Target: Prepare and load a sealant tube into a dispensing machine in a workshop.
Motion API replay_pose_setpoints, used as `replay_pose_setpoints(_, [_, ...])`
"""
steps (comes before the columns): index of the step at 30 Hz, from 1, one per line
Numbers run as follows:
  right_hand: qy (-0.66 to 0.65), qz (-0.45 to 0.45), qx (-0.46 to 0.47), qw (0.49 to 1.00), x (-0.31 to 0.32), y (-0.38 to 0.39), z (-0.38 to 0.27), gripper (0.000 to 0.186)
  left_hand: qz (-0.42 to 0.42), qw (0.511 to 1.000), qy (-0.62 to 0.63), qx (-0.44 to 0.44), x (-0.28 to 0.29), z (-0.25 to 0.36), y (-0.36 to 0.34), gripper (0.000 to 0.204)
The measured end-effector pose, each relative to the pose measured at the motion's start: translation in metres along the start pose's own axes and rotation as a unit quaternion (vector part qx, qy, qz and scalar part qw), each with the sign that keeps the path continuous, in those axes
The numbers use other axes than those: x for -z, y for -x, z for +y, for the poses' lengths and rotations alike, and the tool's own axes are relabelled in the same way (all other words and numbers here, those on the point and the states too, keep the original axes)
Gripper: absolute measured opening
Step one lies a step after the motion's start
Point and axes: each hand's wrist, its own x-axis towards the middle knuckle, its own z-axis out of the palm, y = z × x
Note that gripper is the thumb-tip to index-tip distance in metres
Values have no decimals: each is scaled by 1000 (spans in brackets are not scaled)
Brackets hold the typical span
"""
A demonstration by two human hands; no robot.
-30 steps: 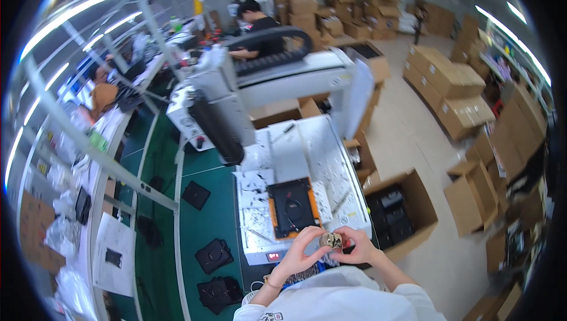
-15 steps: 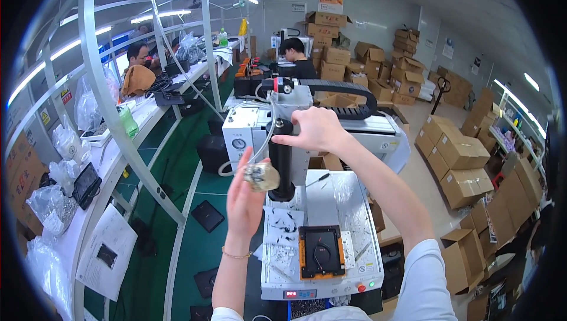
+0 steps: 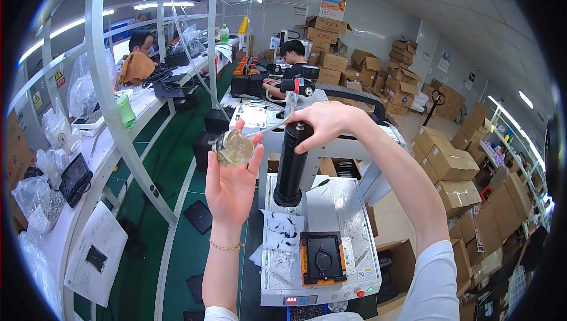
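Small round part raised, tool gripped.
My left hand point(image 3: 231, 182) pinched the round part point(image 3: 233, 147) in its fingertips above the machine's left edge; my right hand point(image 3: 326, 121) clasped the black cylinder point(image 3: 292, 164), best kept upright.

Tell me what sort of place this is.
Most likely a small electronics assembly workshop: a benchtop machine with a black cylindrical tool, long workbenches where other people sit, and stacked cardboard boxes along the walls.
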Motion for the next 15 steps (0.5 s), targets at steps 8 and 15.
replay_pose_setpoints(8, [-36, -17, 68, 997, 12, -6, 4, 72, 25, 999, -17, -17, -15, 6, -8, 51])
replay_pose_setpoints(15, [-59, -70, 118, 989, 20, -13, 2, 78, 9, 999, -48, -13, -13, 10, -8, 46])
